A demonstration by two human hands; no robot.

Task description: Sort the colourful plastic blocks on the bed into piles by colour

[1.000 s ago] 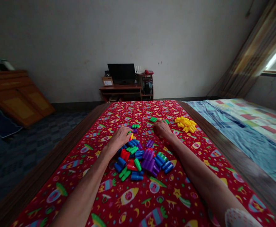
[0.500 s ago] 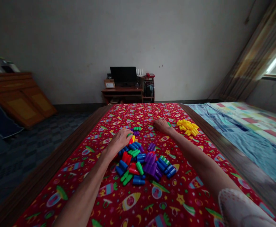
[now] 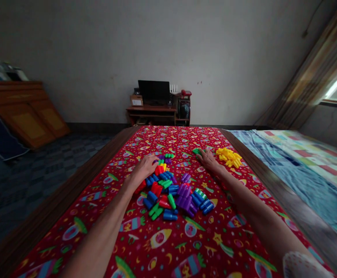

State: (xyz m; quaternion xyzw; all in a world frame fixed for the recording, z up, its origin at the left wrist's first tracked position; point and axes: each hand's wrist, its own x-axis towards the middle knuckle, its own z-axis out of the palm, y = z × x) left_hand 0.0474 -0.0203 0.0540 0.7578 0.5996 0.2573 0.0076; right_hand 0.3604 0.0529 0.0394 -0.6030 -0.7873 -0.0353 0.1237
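Note:
My left hand (image 3: 145, 166) rests at the left edge of a mixed pile of plastic toy building blocks. Its fingers bend down beside a purple block (image 3: 156, 161), and the fingertips are partly hidden, so its grip is unclear. Red blocks (image 3: 157, 189), blue blocks (image 3: 149, 200), green blocks (image 3: 156, 211) and purple blocks (image 3: 184, 196) lie jumbled right of my left wrist. Farther off, my right hand (image 3: 209, 159) is open, its fingers stretched over a few green blocks (image 3: 197, 151) on the cloth. Just right of it is a heap of yellow blocks (image 3: 228, 156).
A red patterned cloth (image 3: 162, 247) covers the long table, with its dark wooden edge (image 3: 261, 170) showing. On the right stands a bed (image 3: 272, 170). A desk (image 3: 151, 110) with a monitor (image 3: 154, 92) is beyond the far end, and a wooden cabinet (image 3: 26, 116) is at left.
My right hand has shifted right and slightly nearer, uncovering green blocks on its left. My left hand has drawn back a little to the left from the pile. The view has tilted slightly.

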